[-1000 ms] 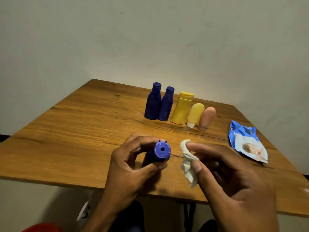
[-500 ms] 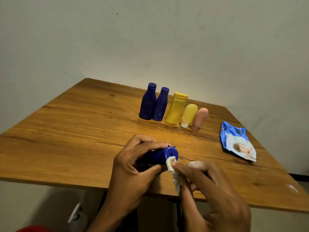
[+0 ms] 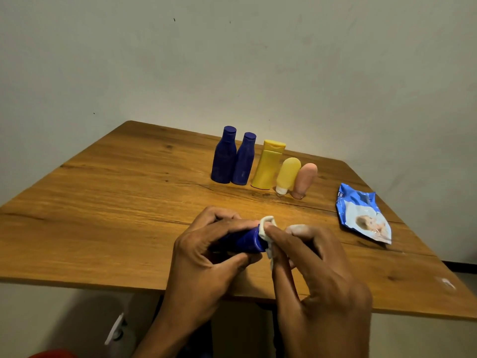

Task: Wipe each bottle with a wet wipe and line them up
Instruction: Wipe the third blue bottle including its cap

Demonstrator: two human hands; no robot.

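Observation:
My left hand (image 3: 206,254) grips a small blue bottle (image 3: 245,241) lying sideways over the table's near part, its cap end pointing right. My right hand (image 3: 317,275) pinches a crumpled white wet wipe (image 3: 267,228) and presses it against that cap end. Most of the bottle's body is hidden by my left fingers. At the back stands a row: two dark blue bottles (image 3: 224,156) (image 3: 244,160), a yellow bottle (image 3: 268,165), a small yellow tube (image 3: 287,175) and a pink tube (image 3: 304,180), both tubes cap down.
A blue wet-wipe packet (image 3: 364,215) lies flat at the right side of the wooden table (image 3: 116,202). A bare wall rises behind. Something red (image 3: 51,353) and a pale object (image 3: 116,329) show below the table's near edge.
My right hand has brought the wipe from beside the bottle onto its cap end. My left hand has turned the bottle from cap facing me to lying sideways.

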